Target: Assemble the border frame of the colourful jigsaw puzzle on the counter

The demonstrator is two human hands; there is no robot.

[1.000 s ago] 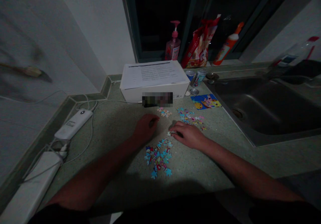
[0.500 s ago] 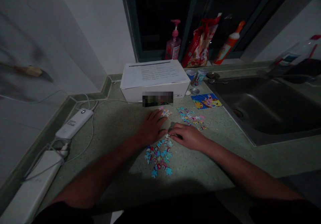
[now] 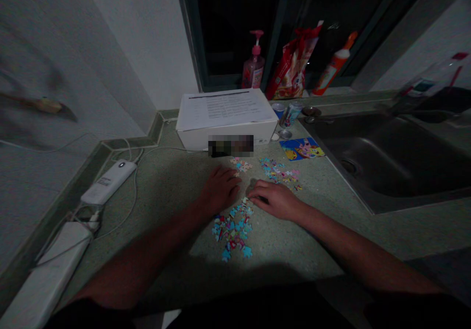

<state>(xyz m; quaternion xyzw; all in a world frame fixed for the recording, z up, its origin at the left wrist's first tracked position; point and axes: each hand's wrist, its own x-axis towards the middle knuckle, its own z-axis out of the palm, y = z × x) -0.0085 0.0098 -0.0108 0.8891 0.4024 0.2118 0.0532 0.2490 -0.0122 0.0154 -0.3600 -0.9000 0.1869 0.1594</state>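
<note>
Small jigsaw pieces lie in three groups on the counter: a mostly blue pile [image 3: 233, 231] nearest me, a pale group [image 3: 241, 165] beyond my hands, and a mixed group [image 3: 277, 170] to the right. My left hand [image 3: 221, 189] rests on the counter left of centre, fingers apart and slightly bent, with nothing held. Just right of the middle, my right hand [image 3: 274, 199] has thumb and fingertips pressed together at the top of the blue pile, beside a pale piece [image 3: 245, 201]. Whatever is between those fingertips is too small to make out.
Behind the pieces stands a white box [image 3: 226, 135] with a printed sheet on top. A cartoon picture card [image 3: 302, 149] lies near the sink [image 3: 397, 157]. A power bank [image 3: 108, 182], cables and a power strip [image 3: 62, 255] are at the left.
My left hand has drawn back slightly to the left, away from my right fingertips and the pale group. My right hand has barely moved.
</note>
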